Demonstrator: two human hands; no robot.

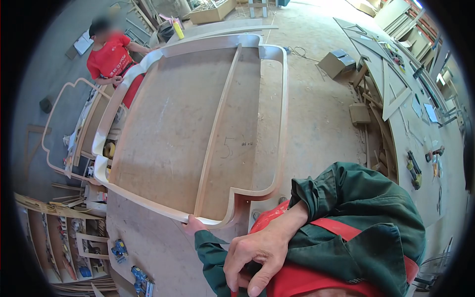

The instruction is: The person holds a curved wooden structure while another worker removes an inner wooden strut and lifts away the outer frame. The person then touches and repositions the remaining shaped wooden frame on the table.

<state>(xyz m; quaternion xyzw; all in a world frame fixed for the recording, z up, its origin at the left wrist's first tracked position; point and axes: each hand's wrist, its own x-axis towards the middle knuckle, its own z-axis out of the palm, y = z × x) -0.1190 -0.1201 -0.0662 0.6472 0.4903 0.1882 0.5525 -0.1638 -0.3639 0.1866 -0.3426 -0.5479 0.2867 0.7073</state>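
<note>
A large curved wooden frame [283,123] with a pale, shiny rim and notched corners lies over a broad wooden panel [173,123]. A wooden strip [217,126] runs lengthwise across the panel. My left hand [194,225] grips the near edge of the frame, close to the strip's end; its fingers are partly hidden beneath the rim. In front of my body, my right hand [260,250] hangs loosely bent, thumb and fingers apart, with no object visible in it. Green sleeves and red clothing lie just behind it.
A co-worker in a red shirt [113,55] stands at the far left with hands at the frame. On the right, a long bench [420,143] carries tools and wooden pieces. Cardboard boxes [336,64] sit on the floor. Blue power tools [142,281] lie at the lower left near shelving [54,242].
</note>
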